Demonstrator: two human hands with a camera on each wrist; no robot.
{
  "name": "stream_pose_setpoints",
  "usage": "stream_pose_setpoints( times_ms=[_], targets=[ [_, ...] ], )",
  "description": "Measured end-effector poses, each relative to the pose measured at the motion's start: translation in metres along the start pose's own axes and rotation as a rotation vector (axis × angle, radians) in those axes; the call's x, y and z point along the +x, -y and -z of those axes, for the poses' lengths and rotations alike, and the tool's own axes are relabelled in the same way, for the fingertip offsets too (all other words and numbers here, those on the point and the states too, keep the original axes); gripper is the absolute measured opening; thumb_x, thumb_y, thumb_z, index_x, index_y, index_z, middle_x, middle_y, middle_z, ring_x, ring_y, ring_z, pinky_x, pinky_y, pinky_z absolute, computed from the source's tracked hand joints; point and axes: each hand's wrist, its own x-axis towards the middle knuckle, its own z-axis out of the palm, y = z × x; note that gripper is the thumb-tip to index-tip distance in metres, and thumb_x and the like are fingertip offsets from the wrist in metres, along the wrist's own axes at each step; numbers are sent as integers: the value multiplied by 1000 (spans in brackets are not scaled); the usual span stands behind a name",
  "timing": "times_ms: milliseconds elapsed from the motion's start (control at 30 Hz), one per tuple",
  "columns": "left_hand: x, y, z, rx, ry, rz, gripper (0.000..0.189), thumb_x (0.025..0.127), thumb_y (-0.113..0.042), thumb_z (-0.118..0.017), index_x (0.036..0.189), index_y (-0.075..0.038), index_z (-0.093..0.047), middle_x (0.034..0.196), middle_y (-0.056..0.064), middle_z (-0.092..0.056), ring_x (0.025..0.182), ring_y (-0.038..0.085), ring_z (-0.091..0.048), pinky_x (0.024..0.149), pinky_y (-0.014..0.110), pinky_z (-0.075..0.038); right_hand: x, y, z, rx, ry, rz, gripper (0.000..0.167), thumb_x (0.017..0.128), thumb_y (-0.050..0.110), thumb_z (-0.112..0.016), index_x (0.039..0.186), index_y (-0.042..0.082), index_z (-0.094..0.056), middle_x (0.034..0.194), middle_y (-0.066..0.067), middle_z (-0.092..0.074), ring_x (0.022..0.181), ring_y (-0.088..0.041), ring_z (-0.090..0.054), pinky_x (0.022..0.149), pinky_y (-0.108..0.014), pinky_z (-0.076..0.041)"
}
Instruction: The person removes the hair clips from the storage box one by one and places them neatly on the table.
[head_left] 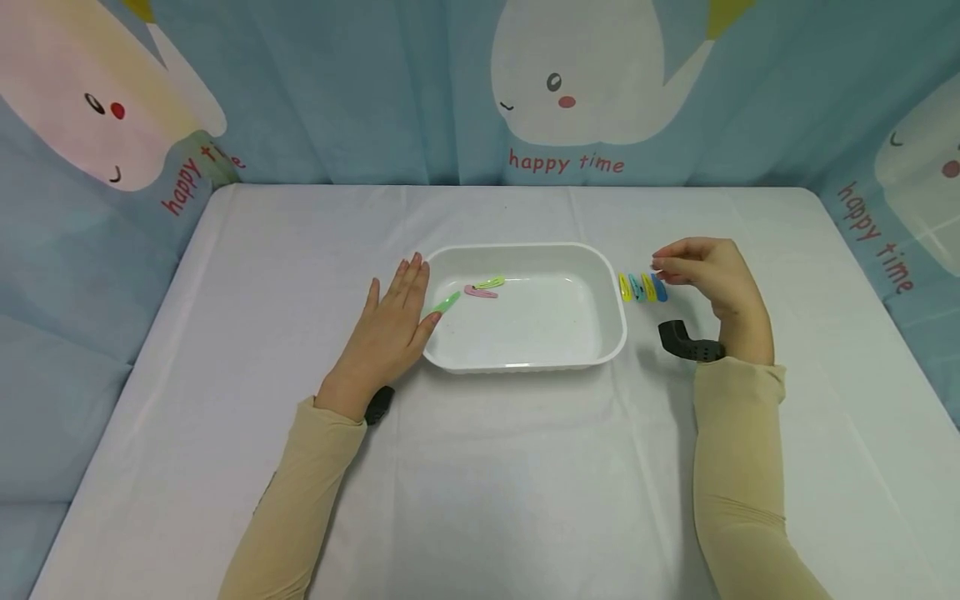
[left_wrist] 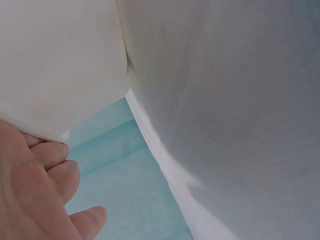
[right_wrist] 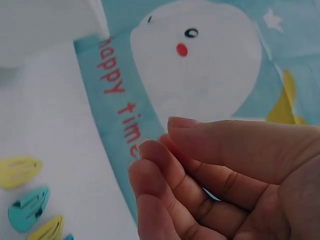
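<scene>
My left hand rests with extended fingers against the left end of a white plastic tray. In the left wrist view its fingers are beside the tray's rim. Inside the tray lie a green hair clip, a pink hair clip and a yellow-green hair clip. My right hand hovers just right of a row of hair clips, fingers loosely bent and thumb near the fingertips, nothing visible between them. The row has a yellow clip, a teal clip, another yellow clip and blue at its right end.
A white cloth covers the table. The row of clips is close to the tray's right wall. Behind the table and at its sides hangs a blue curtain with whale prints. Black wrist mounts show at both wrists.
</scene>
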Motion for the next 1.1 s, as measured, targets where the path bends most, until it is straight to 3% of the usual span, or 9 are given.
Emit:
stream_pose_setpoints(
  times_ms=[300,533,767,1100],
  targets=[
    [1,-1,0,-3,4,-7,66,103,-38,-29,151,-1,-2,157,10,2,144,24,3,112,54,-1,-9,26,-13,-41,74,62,19,90,15,-65,98,-2,-67,81,9,-68,77,-13,-66,73,-23,-52],
    [-1,0,1,-1,5,1,65,103,-38,-28,151,-2,-1,157,10,3,144,23,4,112,54,0,-7,52,-34,-100,157,139,21,90,12,-65,99,-6,-66,85,-4,-69,77,-18,-65,70,-23,-53],
    [-1,1,1,-3,5,3,66,103,-38,-29,151,-2,-2,157,10,2,144,22,4,112,53,0,3,74,-65,-167,282,182,16,88,11,-67,95,-3,-68,85,-8,-68,76,-18,-62,72,-25,-50],
    [-1,0,0,0,5,4,66,103,-38,-29,151,-1,-3,157,10,2,144,22,4,112,53,0,26,84,-117,-256,508,241,9,87,7,-67,91,-1,-69,88,-18,-68,82,-35,-61,73,-33,-52]
  ],
)
